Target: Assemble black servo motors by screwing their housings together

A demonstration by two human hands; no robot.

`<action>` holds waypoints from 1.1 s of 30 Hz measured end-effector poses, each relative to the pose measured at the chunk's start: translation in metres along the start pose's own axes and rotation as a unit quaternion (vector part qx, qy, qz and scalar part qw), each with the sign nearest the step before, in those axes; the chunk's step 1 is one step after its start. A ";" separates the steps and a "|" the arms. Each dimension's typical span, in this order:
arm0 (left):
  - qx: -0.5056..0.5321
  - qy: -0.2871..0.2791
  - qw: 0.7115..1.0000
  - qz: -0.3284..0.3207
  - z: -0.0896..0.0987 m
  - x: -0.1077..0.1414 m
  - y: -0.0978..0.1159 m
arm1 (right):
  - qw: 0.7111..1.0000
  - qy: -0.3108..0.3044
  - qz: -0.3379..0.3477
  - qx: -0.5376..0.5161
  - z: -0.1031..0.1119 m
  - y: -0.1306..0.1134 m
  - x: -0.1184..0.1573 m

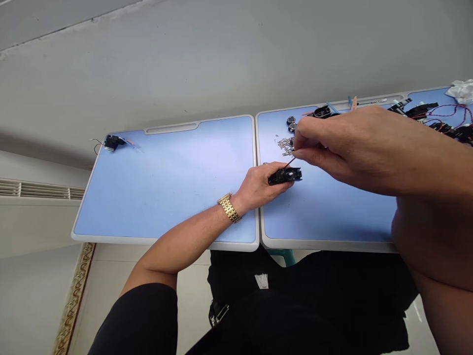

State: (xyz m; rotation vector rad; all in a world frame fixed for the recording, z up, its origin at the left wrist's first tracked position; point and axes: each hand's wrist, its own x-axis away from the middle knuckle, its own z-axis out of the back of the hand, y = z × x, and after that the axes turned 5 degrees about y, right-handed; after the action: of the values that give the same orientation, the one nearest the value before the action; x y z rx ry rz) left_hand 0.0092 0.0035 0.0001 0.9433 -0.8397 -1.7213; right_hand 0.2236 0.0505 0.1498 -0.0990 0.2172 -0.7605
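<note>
A black plastic part (285, 176) with a light round centre is gripped between the fingers of my left hand (259, 184), over the right-hand blue table just past the seam. My right hand (332, 145) is closed, thumb and forefinger pinching a thin metal rod-like tool (290, 162). The tool slants down from the fingertips, its lower end at the upper side of the black part. Whatever handle it has is hidden by my right hand. Many small screws (285, 145) lie in a pile just beyond my left hand.
Small round metal parts (291, 123) sit beyond the screws. Black assemblies with red wires (419, 112) and white crumpled material (461, 92) occupy the back right. A black wired part (113, 143) rests at the left table's far corner. A wall borders the tables (166, 182).
</note>
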 end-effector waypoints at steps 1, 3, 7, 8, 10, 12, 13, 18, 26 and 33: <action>0.001 0.000 1.000 -0.003 0.000 0.000 0.000 | 1.000 -0.009 -0.008 0.018 0.000 0.000 -0.001; 0.005 0.004 1.000 -0.008 0.000 0.000 -0.001 | 0.999 -0.003 -0.015 0.045 0.000 0.000 -0.002; -0.001 0.007 1.000 -0.001 -0.001 0.000 -0.002 | 0.996 0.052 -0.034 0.069 -0.001 -0.002 -0.004; -0.004 0.006 1.000 0.002 -0.001 0.000 -0.002 | 0.995 0.050 -0.048 0.073 -0.001 -0.004 -0.005; -0.005 0.004 1.000 0.004 -0.001 0.000 -0.001 | 0.992 0.027 -0.085 0.086 -0.001 -0.007 -0.005; 0.001 0.005 1.000 0.002 0.000 0.000 -0.001 | 0.991 0.008 -0.105 0.085 0.000 -0.009 -0.005; 0.005 0.004 1.000 0.000 0.000 0.000 0.000 | 0.992 0.007 -0.100 0.073 0.000 -0.009 -0.004; 0.018 0.004 1.000 -0.004 0.000 0.000 0.001 | 0.999 0.032 -0.017 0.000 -0.002 -0.001 -0.001; -0.003 0.011 1.000 -0.016 -0.001 0.000 -0.001 | 0.997 0.074 0.029 0.016 -0.007 0.005 -0.004; -0.002 0.008 1.000 -0.008 -0.002 0.000 -0.003 | 0.989 0.113 -0.003 0.095 -0.015 0.008 -0.004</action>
State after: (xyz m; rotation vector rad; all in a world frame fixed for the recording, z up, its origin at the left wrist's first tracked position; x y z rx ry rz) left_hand 0.0093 0.0037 -0.0033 0.9630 -0.8189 -1.7267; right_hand 0.2227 0.0584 0.1341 0.1679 0.3584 -0.7953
